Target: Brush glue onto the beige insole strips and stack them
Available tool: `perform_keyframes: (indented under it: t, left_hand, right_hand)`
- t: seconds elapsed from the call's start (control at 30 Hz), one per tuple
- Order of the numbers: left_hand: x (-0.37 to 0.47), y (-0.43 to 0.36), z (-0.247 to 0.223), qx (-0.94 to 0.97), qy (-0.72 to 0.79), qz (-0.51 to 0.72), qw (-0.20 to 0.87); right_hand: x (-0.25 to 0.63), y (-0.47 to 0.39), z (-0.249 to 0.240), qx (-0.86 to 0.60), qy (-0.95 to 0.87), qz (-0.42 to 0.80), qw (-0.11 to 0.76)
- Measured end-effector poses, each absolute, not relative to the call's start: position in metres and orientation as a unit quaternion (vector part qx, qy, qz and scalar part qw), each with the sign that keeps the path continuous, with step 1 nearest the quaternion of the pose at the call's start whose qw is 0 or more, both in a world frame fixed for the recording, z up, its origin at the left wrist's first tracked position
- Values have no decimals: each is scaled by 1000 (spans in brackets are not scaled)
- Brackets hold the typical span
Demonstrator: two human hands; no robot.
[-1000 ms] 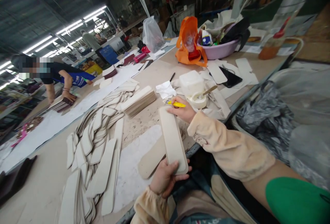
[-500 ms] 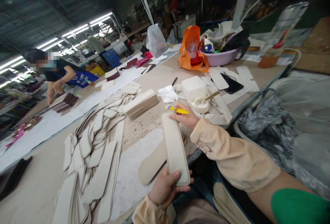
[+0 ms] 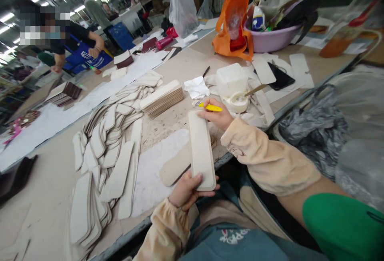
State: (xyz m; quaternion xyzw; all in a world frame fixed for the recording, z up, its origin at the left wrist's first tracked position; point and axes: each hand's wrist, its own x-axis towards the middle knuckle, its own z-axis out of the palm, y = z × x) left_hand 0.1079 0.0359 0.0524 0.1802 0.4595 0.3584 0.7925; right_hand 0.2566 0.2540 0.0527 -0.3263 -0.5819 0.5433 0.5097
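My left hand (image 3: 187, 189) is closed round the lower end of a long cream panel (image 3: 201, 149) with rounded corners, thumb on top and fingers beneath. A slightly larger layer shows as a rim around its edge. My right hand (image 3: 220, 115) grips a slim yellow-handled tool (image 3: 212, 107), its small tip pointing left just above the panel's far end. Fingers of that hand are at the panel's upper corner; whether they pinch it I cannot tell. Beneath the held panel, a beige rounded panel (image 3: 174, 169) lies partly over a white sheet (image 3: 156, 173).
Many loose cream panels (image 3: 115, 181) spread on the left, beside a neat stack (image 3: 162, 99). A white tub (image 3: 231, 81), a small pot (image 3: 238, 103) with a stick and crumpled white tissue (image 3: 196, 87) stand beyond my right hand. A co-worker (image 3: 72, 41) stands across the table.
The view has tilted down and shifted, so the table things sit higher. My hands keep the same hold on panel and tool. The co-worker's arm has moved away from the dark stack.
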Motion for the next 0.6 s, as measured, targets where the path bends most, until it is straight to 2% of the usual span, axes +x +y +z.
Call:
perform_keyframes:
  t: [0.6]
  left_hand:
    - [106, 33, 52, 196, 531, 362, 741]
  right_hand:
    - [255, 250, 56, -347, -593, 512, 515]
